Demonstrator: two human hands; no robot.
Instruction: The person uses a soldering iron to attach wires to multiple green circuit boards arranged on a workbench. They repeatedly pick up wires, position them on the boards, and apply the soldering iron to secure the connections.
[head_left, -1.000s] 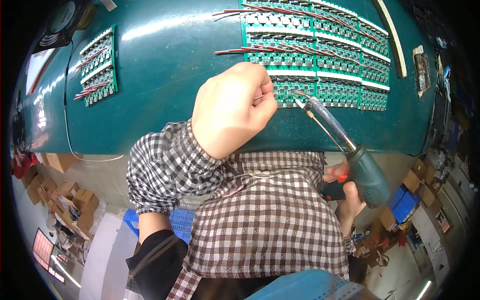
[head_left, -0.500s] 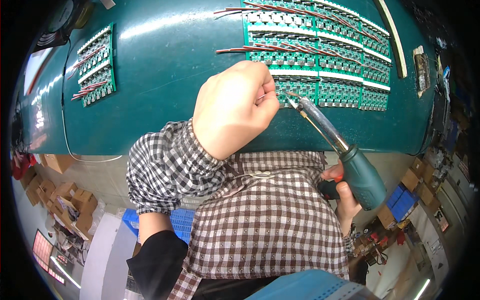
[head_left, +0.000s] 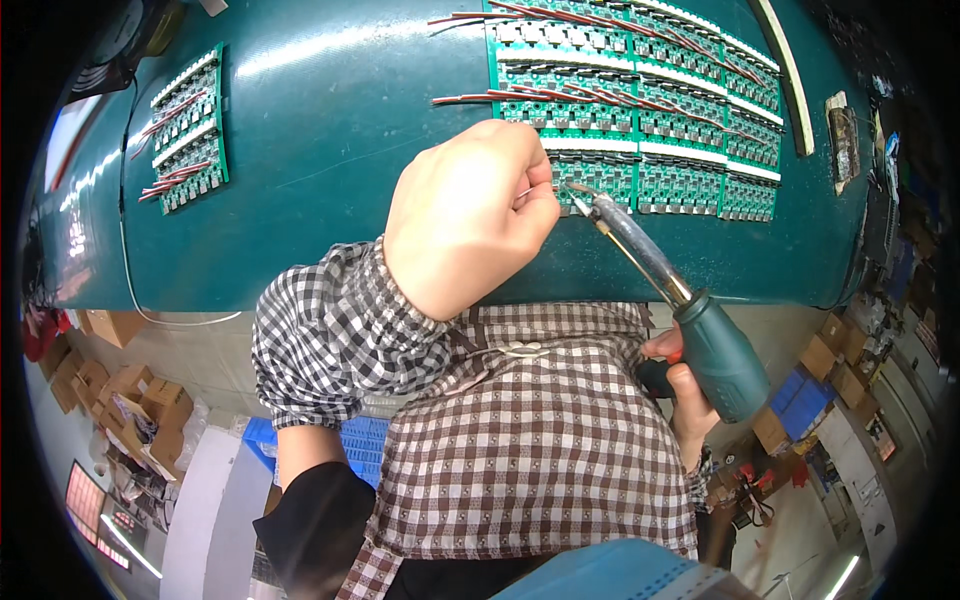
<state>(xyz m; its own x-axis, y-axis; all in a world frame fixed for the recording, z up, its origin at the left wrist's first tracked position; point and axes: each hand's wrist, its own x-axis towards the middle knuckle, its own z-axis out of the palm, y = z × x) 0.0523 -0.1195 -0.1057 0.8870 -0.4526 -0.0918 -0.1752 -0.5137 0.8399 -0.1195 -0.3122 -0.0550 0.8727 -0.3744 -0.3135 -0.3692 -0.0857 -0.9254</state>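
Note:
My left hand [head_left: 470, 215] is closed in a pinch over the near-left corner of the large group of green circuit boards [head_left: 680, 188]. A thin wire [head_left: 523, 193] shows between its thumb and fingers; most of it is hidden. In my right hand [head_left: 690, 400], a soldering iron [head_left: 722, 355] with a dark green handle and metal barrel is gripped. Its tip points left and lies at the nearest board row, just right of my left fingertips. A thin feed tube runs along the barrel. Red, black and white wires [head_left: 590, 95] lie across the rows behind.
A smaller circuit board panel [head_left: 190, 135] with wires lies on the green tabletop [head_left: 330, 130] at left. A fan-like device [head_left: 115, 50] and cable [head_left: 128, 240] are at far left. On the right lie a pale strip [head_left: 788, 75] and a worn block [head_left: 843, 143].
The soldering iron's tip has shifted very slightly left toward my left fingertips. My left hand has stayed almost still, its pinch unchanged.

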